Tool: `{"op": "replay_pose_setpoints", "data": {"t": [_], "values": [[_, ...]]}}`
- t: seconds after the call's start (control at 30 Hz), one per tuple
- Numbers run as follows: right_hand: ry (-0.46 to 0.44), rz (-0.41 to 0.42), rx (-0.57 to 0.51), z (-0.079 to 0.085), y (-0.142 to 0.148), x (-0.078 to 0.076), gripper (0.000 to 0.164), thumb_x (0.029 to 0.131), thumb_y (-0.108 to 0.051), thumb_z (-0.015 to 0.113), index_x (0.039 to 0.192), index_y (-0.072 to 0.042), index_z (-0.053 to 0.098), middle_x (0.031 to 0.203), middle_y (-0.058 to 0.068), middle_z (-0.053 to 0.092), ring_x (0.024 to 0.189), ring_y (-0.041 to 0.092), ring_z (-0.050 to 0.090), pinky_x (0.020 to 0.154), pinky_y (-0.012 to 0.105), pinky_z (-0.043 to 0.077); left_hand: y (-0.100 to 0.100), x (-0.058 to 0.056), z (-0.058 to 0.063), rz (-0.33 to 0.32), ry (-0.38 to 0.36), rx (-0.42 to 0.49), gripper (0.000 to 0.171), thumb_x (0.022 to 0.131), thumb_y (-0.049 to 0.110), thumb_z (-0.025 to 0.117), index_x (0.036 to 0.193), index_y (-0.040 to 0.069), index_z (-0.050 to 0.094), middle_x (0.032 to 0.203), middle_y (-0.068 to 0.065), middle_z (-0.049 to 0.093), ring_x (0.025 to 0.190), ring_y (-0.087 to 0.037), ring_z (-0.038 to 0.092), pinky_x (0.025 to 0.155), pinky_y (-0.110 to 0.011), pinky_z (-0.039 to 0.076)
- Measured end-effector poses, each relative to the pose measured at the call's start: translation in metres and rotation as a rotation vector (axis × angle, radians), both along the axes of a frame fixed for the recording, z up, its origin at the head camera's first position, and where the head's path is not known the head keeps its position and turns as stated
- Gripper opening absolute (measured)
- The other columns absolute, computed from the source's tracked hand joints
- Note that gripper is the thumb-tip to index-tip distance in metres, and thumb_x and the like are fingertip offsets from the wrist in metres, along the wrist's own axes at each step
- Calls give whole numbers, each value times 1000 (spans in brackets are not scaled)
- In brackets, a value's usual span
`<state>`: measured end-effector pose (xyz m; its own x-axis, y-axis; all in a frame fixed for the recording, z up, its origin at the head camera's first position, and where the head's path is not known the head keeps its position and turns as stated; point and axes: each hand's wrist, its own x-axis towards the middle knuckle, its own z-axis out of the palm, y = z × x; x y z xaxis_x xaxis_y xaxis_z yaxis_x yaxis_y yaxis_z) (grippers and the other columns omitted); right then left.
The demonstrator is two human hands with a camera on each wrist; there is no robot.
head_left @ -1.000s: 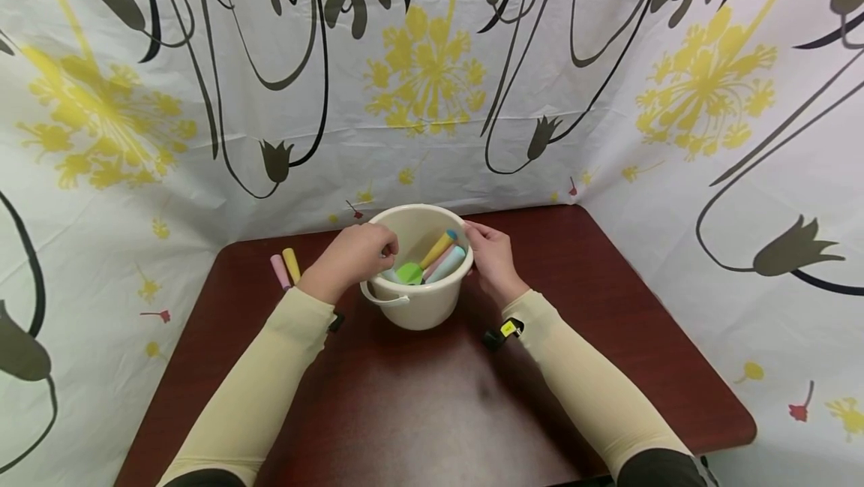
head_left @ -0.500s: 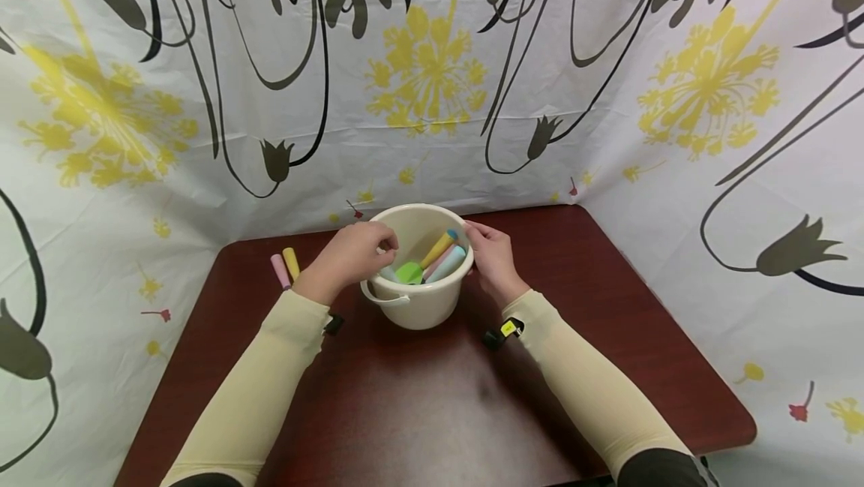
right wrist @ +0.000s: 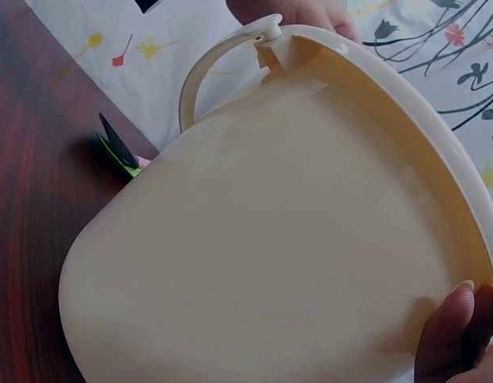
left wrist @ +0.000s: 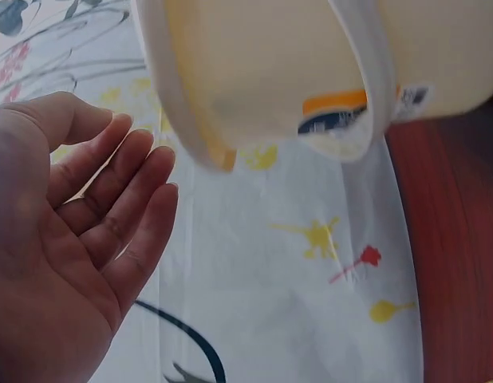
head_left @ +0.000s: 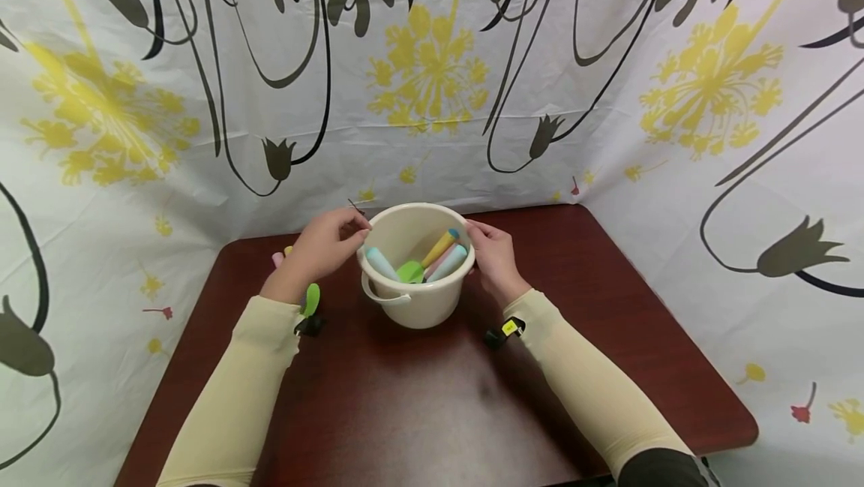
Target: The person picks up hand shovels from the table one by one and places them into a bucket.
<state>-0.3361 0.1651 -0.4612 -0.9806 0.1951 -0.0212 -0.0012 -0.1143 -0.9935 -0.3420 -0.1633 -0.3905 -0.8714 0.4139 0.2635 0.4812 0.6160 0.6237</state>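
Note:
A cream plastic bucket (head_left: pixel 421 308) stands upright on the table, its bail handle (head_left: pixel 386 299) hanging at the front left. My right hand (head_left: pixel 493 258) grips its right rim, and the right wrist view has the thumb (right wrist: pixel 446 329) against the outer wall. Inside lean several toy-like tools: a light-blue handle (head_left: pixel 382 264) at left, a yellow handle (head_left: pixel 439 248) with a blue end, another light-blue handle (head_left: pixel 448 263), a pink one partly hidden, and a green piece (head_left: pixel 409 272). My left hand (head_left: pixel 320 247) hovers beside the left rim, fingers loosely curved and holding nothing; the left wrist view confirms this (left wrist: pixel 87 223).
Left of the bucket, partly hidden by my left hand and wrist, lie more tools with a pink handle end (head_left: pixel 277 259) and a green blade (head_left: pixel 311 299). The dark red table (head_left: pixel 418 404) meets a flower-patterned cloth wall (head_left: pixel 432 164) behind and at both sides.
My left hand has moved left out of the bucket's mouth, uncovering the light-blue handle at left inside. It now overlaps the tools on the table. The right hand and bucket have stayed put.

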Motion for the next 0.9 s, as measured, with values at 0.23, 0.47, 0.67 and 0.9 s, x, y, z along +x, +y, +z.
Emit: {"op": "replay_pose_setpoints", "data": {"t": [0.23, 0.47, 0.67, 0.9], "values": [[-4, -3, 0, 0, 0, 0, 36, 111, -33, 70, 139, -11, 77, 125, 19, 77, 58, 12, 65, 45, 24, 51, -35, 0, -12, 89, 30, -7, 15, 111, 23, 68, 118, 12, 76, 120, -10, 75, 114, -33, 70, 100, -58, 56], [-10, -3, -4, 1, 1, 1, 37, 111, -34, 70, 140, -12, 76, 126, 20, 77, 60, 12, 66, 45, 24, 51, -73, 0, -35, 196, -36, -39, 23, 113, 31, 65, 119, 12, 75, 123, -15, 74, 110, -35, 68, 88, -53, 57], [-12, 0, -8, 0, 2, -1, 38, 111, -35, 70, 140, -12, 76, 127, 21, 76, 60, 13, 67, 45, 24, 51, -96, -5, -55, 256, -102, -26, 24, 113, 31, 63, 120, 11, 74, 117, -18, 74, 86, -31, 70, 66, -42, 59], [-3, -3, -15, -2, 1, -1, 36, 111, -33, 69, 138, -12, 77, 126, 20, 77, 58, 12, 66, 44, 24, 51, -111, -17, -71, 399, -61, -40, 29, 113, 31, 61, 119, 6, 75, 112, -18, 75, 92, -32, 66, 79, -45, 53]]}}
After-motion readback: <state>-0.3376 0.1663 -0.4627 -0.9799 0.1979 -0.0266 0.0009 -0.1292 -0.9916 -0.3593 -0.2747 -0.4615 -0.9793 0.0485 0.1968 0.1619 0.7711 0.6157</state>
